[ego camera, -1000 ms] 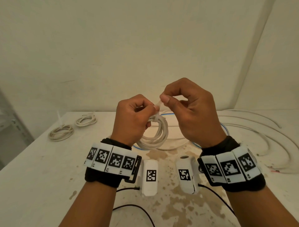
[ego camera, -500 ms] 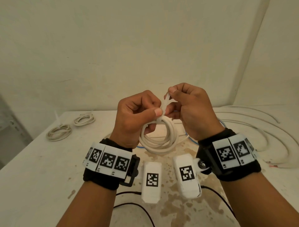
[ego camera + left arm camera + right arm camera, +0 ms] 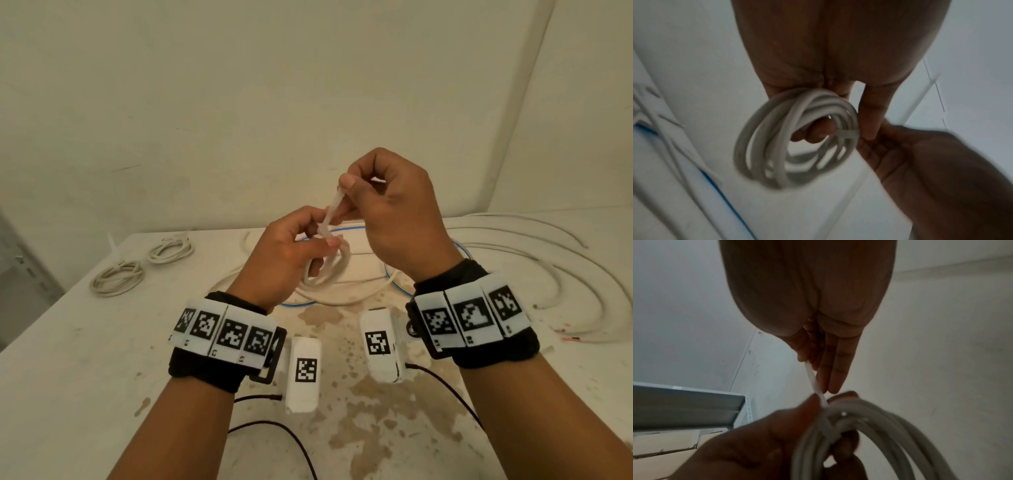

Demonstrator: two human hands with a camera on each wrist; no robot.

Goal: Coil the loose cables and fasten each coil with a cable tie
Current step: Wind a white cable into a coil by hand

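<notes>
The left hand (image 3: 287, 253) grips the coil (image 3: 797, 139) above the table's (image 3: 68, 359) middle; the right hand (image 3: 387, 212) pinches the cable tie (image 3: 815, 382) tail. Risk: the tail slips from the pinch, leaving the loop slack and the turns spreading.

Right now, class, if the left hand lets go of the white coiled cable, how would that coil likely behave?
The white coiled cable probably keeps its ring shape: the translucent plastic cable tie already wraps its loops. It looks light, since the left hand holds it by fingertips. The loops may still shift, as the right hand is pulling the tail.
</notes>
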